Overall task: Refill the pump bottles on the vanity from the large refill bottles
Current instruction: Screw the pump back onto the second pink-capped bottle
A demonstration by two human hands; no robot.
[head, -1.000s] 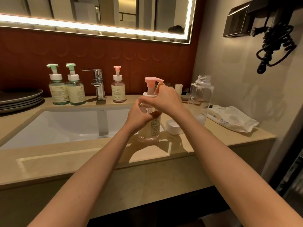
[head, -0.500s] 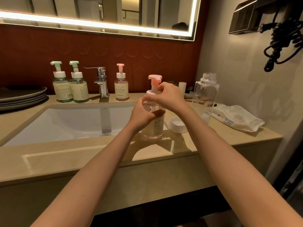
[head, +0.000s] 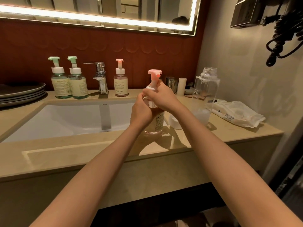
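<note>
A clear pump bottle with a pink pump head (head: 155, 122) stands upright on the beige vanity (head: 91, 145), right of the sink. My left hand (head: 141, 112) is wrapped around its body. My right hand (head: 161, 97) grips its white collar just below the pump head. To the right stands a tall clear refill bottle (head: 205, 97) with no cap and a little liquid at the bottom. A white cap (head: 175, 122) lies between the two bottles. At the back stand a second pink pump bottle (head: 121, 82) and two green pump bottles (head: 69, 81).
A chrome faucet (head: 100, 77) rises behind the white sink basin (head: 68, 118). Grey plates (head: 21, 94) are stacked at the far left. A pack of wet wipes (head: 236, 113) lies at the right end. A hair dryer with a coiled cord (head: 285, 33) hangs on the right wall.
The view has shifted slightly. Both hands stay on the pink pump bottle, with the right hand's fingers turned a little on the collar.
</note>
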